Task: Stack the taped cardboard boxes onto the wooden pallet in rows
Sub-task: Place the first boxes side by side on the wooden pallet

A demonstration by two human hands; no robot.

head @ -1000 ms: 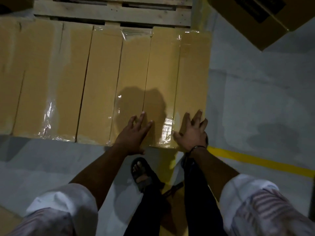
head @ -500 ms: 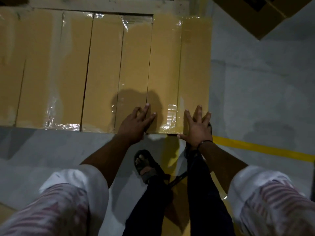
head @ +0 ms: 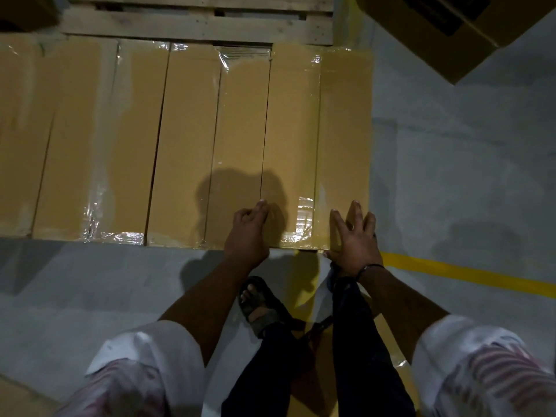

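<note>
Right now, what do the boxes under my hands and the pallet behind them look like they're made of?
Boxes: tan cardboard, matte, judging by the flat brown faces and folded edges.
Tape: probably clear plastic film, glossy; it glints and wrinkles at the near corners.
Pallet: pale bare wood, apparently unfinished, with grain and gaps between planks.

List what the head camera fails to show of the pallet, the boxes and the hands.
- Wooden pallet: head view, only the far slats show; the row of taped boxes covers the rest.
- Leftmost box: cut off by the left edge.
- Dark box, top right: cut by the top edge, print too dark to read.
- Left hand and right hand: palms hidden by their own backs.
</note>
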